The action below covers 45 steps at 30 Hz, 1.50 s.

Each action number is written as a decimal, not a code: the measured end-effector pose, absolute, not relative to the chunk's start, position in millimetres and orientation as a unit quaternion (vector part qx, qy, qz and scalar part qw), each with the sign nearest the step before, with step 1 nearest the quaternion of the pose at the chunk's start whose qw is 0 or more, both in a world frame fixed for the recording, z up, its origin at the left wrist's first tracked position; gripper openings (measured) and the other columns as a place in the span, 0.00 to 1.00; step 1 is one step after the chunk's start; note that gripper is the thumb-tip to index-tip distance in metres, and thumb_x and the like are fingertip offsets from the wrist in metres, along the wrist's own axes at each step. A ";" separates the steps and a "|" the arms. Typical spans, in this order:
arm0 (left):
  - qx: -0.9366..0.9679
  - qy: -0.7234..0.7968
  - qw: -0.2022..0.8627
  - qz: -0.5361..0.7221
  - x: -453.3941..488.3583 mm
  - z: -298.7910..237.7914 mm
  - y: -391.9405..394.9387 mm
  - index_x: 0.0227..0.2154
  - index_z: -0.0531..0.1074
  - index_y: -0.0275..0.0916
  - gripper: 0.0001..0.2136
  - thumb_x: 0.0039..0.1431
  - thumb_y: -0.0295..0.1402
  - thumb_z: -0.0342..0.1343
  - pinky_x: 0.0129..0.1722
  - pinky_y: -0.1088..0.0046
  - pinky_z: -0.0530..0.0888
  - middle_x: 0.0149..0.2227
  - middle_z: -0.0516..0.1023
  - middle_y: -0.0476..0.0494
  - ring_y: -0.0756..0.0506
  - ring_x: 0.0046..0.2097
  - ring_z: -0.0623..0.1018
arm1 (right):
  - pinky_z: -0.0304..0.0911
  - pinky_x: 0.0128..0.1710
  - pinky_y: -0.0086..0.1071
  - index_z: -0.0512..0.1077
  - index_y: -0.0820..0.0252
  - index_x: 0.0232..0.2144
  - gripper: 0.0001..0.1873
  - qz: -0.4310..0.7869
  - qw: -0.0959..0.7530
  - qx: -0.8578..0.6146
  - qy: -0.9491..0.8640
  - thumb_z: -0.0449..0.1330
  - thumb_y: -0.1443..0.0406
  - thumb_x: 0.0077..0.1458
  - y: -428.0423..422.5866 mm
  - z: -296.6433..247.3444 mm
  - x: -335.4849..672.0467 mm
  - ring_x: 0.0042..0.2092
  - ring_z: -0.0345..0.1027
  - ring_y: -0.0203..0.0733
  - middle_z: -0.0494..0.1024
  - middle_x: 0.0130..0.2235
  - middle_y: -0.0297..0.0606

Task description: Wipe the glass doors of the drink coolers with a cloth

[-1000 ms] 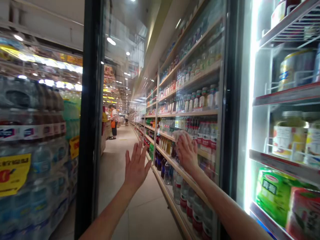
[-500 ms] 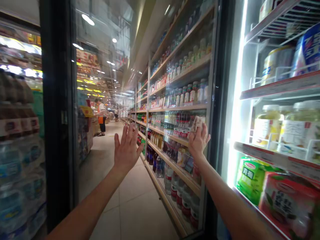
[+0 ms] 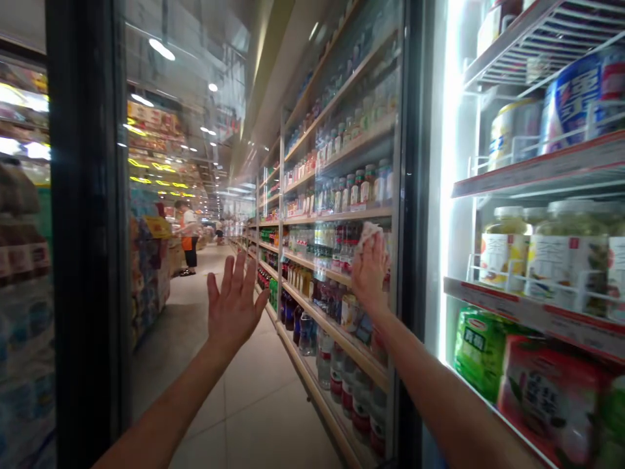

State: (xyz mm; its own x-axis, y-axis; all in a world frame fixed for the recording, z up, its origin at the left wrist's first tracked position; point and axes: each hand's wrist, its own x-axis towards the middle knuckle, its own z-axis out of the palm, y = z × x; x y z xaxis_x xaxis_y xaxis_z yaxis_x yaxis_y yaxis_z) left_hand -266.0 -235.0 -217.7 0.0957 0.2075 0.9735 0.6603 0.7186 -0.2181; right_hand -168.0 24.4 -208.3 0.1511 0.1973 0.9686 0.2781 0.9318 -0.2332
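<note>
Right hand [image 3: 370, 273], cloth [image 3: 367, 232] moved toward door [image 3: 244, 130] edge; shelf [image 3: 512, 307] holds jars [image 3: 502, 251].

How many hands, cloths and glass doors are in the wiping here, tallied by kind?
hands: 2 (left hand, right hand)
cloth: 1
glass door: 1
total: 4

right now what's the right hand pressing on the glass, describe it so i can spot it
Find the tall black-framed glass door standing open beside the lit cooler shelves. Near its right edge the right hand presses on the pane. Poking out above it is a small crumpled whitish cloth, the only soft thing there; the left hand is open and bare.
</note>
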 end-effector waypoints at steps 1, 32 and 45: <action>-0.333 -0.650 0.661 -0.172 -265.9 -217.9 -234.9 0.63 0.38 0.41 0.33 0.60 0.38 0.48 0.61 0.49 0.46 0.63 0.52 0.33 0.39 0.65 0.50 | 0.43 0.59 0.52 0.56 0.59 0.59 0.26 -0.076 0.714 -0.122 -0.685 0.45 0.63 0.59 18.4 -213.4 -168.9 0.65 0.41 0.48 0.55 0.62 0.49; -0.360 -0.638 0.652 -0.197 -267.1 -225.7 -229.7 0.62 0.47 0.38 0.27 0.61 0.34 0.45 0.62 0.53 0.45 0.63 0.53 0.34 0.42 0.65 0.49 | 0.39 0.60 0.53 0.49 0.59 0.62 0.29 -0.058 0.734 -0.104 -0.668 0.43 0.66 0.58 -27.1 -213.4 -196.4 0.66 0.37 0.47 0.54 0.63 0.47; -0.498 -0.594 0.607 -0.176 -234.3 -210.6 -136.4 0.56 0.60 0.31 0.22 0.62 0.36 0.45 0.61 0.58 0.55 0.61 0.58 0.34 0.41 0.65 0.51 | 0.43 0.59 0.53 0.50 0.54 0.61 0.28 -0.059 0.716 -0.027 -0.695 0.43 0.66 0.59 1.6 -259.3 -168.1 0.65 0.43 0.47 0.54 0.63 0.47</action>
State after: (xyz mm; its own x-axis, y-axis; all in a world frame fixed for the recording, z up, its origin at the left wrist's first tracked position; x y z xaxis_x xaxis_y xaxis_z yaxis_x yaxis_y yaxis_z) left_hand -234.3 -136.4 -210.6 0.2322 0.3778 0.8963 0.8051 0.4423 -0.3951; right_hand -168.1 1.6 -259.3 0.0279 -0.0472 0.9985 0.1227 0.9915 0.0434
